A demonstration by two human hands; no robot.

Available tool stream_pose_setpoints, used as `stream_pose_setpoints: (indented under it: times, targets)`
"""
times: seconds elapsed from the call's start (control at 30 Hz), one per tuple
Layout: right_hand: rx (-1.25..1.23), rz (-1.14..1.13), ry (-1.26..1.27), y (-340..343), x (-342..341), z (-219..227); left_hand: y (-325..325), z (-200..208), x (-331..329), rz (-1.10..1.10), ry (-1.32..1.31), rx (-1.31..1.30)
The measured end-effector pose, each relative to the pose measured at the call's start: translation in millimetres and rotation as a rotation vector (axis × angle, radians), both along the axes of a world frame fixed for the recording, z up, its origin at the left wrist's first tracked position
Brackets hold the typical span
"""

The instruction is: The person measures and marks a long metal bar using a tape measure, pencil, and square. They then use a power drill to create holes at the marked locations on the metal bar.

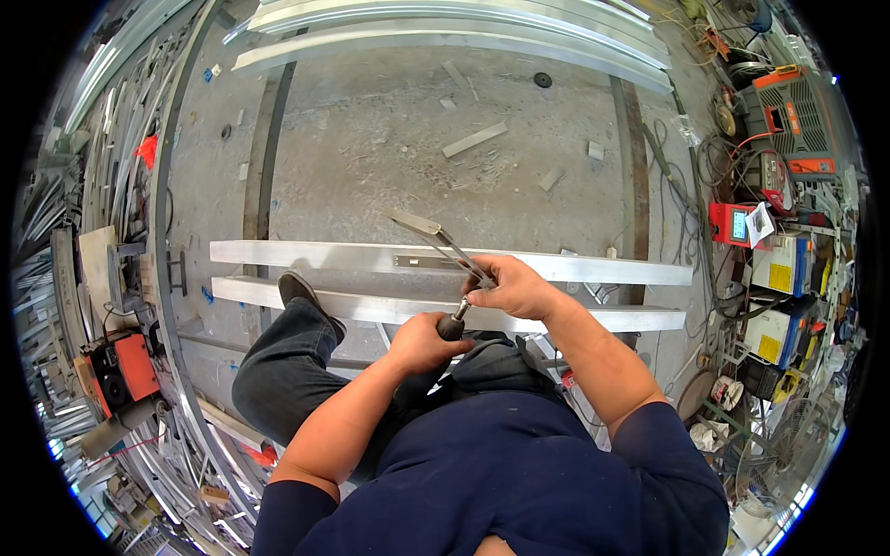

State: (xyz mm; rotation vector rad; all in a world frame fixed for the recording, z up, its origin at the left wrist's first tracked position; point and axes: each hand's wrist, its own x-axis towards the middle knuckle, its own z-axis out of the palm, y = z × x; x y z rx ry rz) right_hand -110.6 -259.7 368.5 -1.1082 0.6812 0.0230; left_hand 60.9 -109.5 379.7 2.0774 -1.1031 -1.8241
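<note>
My left hand (425,347) is closed round the black chuck of a drill (451,326), whose body is mostly hidden by the hand and my lap. A shiny bit (463,306) sticks up from the chuck towards my right fingers. My right hand (515,289) grips a bent, L-shaped metal strip (413,221) that reaches out to the far left; its fingertips are close to the bit's tip, and touching cannot be made out. Just beyond my hands run two long silver metal bars, a far bar (306,254) and a near bar (640,321).
My shoe (306,298) overlaps the bars at left. Dark steel beams (636,167) cross below them. More long profiles (445,39) lie at the far side. Metal offcuts (475,140) are scattered on the floor. Cables and a red machine (731,223) stand at right, an orange box (135,364) at left.
</note>
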Motion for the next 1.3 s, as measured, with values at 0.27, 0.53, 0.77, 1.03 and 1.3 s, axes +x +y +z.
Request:
stream_pose_setpoints:
  times: [0.27,0.53,0.77,1.03,1.3]
  targets:
    - [-0.152,0.084,0.030,-2.2,3.3,6.1,1.9,-10.4,0.4,-0.007,-0.016,-0.010]
    - [-0.194,-0.018,0.003,-6.7,1.5,5.4,4.9,-12.3,3.0,0.004,0.009,-0.017]
    - [-0.445,-0.459,0.399,-41.6,-59.1,-55.0,7.4,-13.2,7.1,0.046,0.020,-0.035]
    - [-0.681,-0.230,1.283,22.8,-233.0,-194.9,20.3,-22.1,6.0,0.159,0.049,0.040]
    - [-0.571,0.007,1.446,88.2,-284.4,-243.8,43.5,-26.4,4.1,0.180,-0.008,0.031]
